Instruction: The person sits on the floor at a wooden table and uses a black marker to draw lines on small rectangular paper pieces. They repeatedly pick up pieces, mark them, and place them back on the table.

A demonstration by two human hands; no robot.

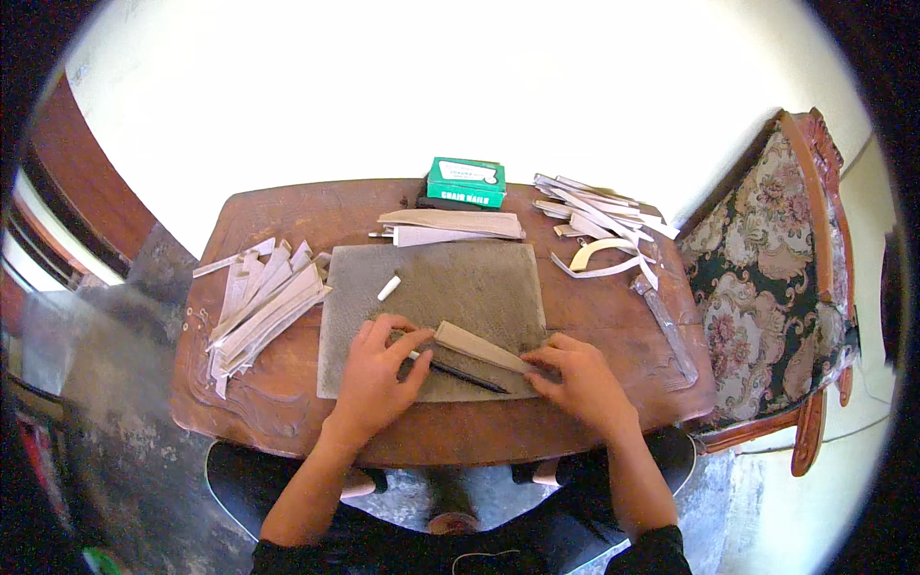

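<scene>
A tan, tapered flat strip [479, 349] lies slantwise over a grey-brown rectangular board [431, 278]; its exact material is hard to tell. My left hand [377, 369] has its fingers curled at the strip's left end, fingertips against it. At the narrower right end, my right hand [578, 379] pinches the strip between thumb and fingers. Just below the strip, a black marker pen [465, 375] rests on the board with its white end by my left thumb. A white pen cap [388, 288] lies apart from it, beyond my left hand.
Loose strips pile up at the table's left [273, 302], behind the board [450, 226] and at the far right, with curled offcuts [609, 254]. A green box [467, 182] stands at the back. A long flat-bladed tool [668, 331] lies right. A floral upholstered chair [767, 278] adjoins the wooden table [613, 326].
</scene>
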